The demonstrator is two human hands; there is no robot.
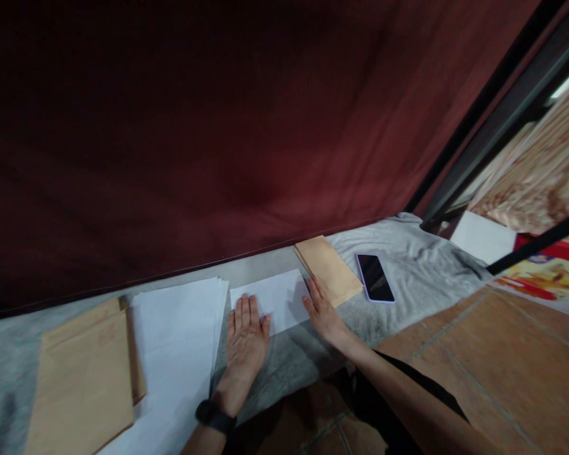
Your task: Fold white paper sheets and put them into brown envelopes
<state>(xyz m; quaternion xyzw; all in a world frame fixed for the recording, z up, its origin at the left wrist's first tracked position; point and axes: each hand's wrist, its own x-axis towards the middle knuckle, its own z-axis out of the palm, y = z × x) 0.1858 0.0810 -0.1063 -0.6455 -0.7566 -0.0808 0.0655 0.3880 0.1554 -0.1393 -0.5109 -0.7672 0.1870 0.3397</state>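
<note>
In the middle of the cloth-covered surface lies a folded white sheet of paper (282, 300). My left hand (247, 332) rests flat on its left end, fingers stretched out, with a dark watch on the wrist. At the sheet's right end my right hand (323, 309) lies with its fingers extended, beside the small stack of brown envelopes (332, 268). A stack of white paper (177, 335) is to the left of my left hand. Large brown envelopes (88, 373) partly cover that stack at the far left.
A phone (376, 278) in a pale purple case lies right of the small envelopes. Grey cloth (431, 272) covers the long surface, against a dark red curtain-like wall (218, 126). Dark metal bars (493, 107), a colourful box (550, 278) and a tiled floor (493, 360) are at the right.
</note>
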